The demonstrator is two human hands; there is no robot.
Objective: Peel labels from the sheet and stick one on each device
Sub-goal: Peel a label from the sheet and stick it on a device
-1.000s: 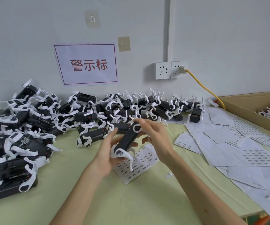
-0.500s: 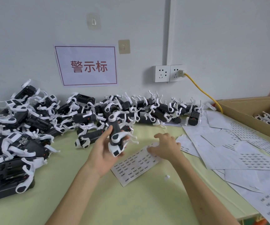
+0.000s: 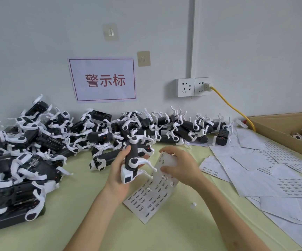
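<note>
Left hand (image 3: 118, 175) grips a device (image 3: 132, 160); right hand (image 3: 178, 167) pinches the sheet (image 3: 152, 194) beside it, above the green counter (image 3: 164, 230).

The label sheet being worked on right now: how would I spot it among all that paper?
Start at the red-lettered wall sign and drop straight down to the green table. There the label sheet lies between the person's forearms, its far end lifted under the right hand. Unlike the paper pile to the right, it lies alone, beside the device held in the left hand.
</note>
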